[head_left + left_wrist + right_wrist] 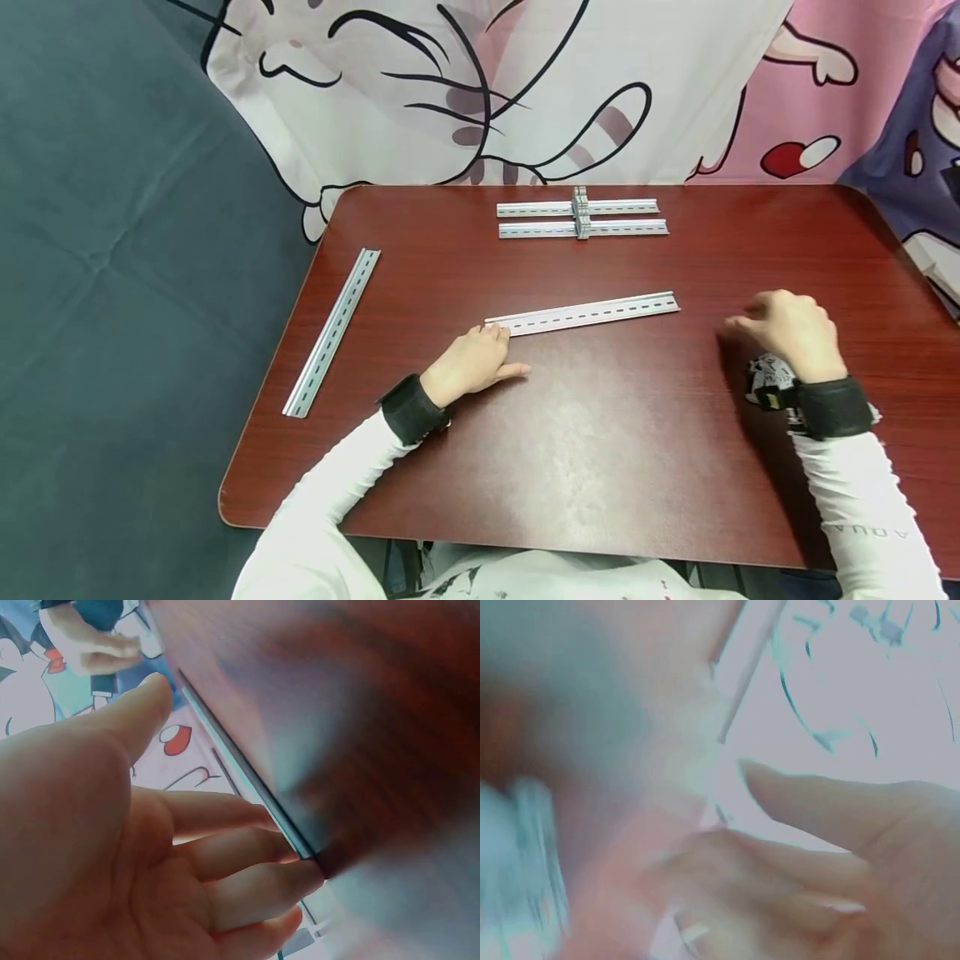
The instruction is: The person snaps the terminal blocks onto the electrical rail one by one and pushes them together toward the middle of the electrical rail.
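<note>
A slotted metal DIN rail (585,316) lies slightly slanted across the middle of the table. My left hand (474,362) rests its fingertips on the rail's left end, with the thumb spread away from it. In the left wrist view those fingertips meet the end of the rail (244,769), seen edge-on. Over the right part of the table is my right hand (798,329), apart from the rail, its fingers loosely bent. The right wrist view is blurred and shows nothing between thumb and fingers of the right hand (840,862).
Near the back edge two shorter parallel rails (536,230) lie with a stack of small grey pieces (581,213) across them. Another slotted rail (332,333) lies slanted at the left edge of the brown table (585,467). A cartoon-print cloth (690,83) hangs behind.
</note>
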Available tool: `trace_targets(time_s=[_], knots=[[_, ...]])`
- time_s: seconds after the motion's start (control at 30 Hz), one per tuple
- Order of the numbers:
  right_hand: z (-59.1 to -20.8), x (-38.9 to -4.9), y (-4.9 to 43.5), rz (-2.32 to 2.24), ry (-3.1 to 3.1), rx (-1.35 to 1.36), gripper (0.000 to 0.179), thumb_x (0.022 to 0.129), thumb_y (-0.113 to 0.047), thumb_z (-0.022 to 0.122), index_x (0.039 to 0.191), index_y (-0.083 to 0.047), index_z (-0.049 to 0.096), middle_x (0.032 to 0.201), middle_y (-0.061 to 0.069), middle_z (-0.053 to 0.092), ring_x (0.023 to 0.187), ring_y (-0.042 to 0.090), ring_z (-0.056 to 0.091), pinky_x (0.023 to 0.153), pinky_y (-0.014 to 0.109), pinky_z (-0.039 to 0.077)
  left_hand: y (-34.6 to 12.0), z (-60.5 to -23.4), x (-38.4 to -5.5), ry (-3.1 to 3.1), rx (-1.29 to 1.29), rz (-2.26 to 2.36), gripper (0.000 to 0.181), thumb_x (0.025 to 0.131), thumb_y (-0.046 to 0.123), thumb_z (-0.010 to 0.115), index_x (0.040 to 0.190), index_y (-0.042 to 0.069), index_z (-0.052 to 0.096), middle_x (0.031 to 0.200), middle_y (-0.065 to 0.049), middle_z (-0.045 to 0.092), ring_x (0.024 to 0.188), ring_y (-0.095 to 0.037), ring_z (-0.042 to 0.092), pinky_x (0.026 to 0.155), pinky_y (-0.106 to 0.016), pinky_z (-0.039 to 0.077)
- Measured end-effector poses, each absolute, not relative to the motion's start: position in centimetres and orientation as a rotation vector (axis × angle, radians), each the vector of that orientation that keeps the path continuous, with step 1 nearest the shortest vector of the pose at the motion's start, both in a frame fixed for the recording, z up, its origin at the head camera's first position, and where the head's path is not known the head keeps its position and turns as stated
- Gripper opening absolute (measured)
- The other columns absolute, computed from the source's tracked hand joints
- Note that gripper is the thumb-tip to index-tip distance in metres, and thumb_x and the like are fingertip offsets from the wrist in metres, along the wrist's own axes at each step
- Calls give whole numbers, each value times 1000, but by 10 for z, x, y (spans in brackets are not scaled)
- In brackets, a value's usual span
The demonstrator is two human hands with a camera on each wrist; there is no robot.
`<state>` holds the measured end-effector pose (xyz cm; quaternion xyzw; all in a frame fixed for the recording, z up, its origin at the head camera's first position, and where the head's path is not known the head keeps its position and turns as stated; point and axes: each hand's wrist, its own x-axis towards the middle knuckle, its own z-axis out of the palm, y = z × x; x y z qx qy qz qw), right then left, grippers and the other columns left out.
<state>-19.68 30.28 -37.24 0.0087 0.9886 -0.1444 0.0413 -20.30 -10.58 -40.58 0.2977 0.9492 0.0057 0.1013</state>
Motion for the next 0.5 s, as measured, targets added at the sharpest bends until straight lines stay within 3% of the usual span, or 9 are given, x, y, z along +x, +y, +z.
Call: trace_targets(time_s=[0.13,0.2,0.5], knots=[[-370,-184,329,-389,2783,77,74,69,-51,82,107,10,63,101,34,64,80,48,61,57,49,49,-109,-404,-204,2771,865,23,64,94,56,51,122,-3,55,112,-16,63,101,-34,61,86,-43,54],[-374,-182,336,-378,2717,50,79,65,-52,83,106,11,59,100,33,63,81,45,61,59,46,49,-111,-404,-205,2756,858,23,63,95,54,51,123,-2,54,114,-16,62,101,-34,61,86,-43,54],[-389,-184,339,-492,2821,-96,47,70,-32,85,92,5,66,84,19,70,75,29,63,57,32,45,-113,-405,-208,2681,797,93,73,96,52,50,141,-5,40,143,-21,48,131,-34,48,107,-44,41]])
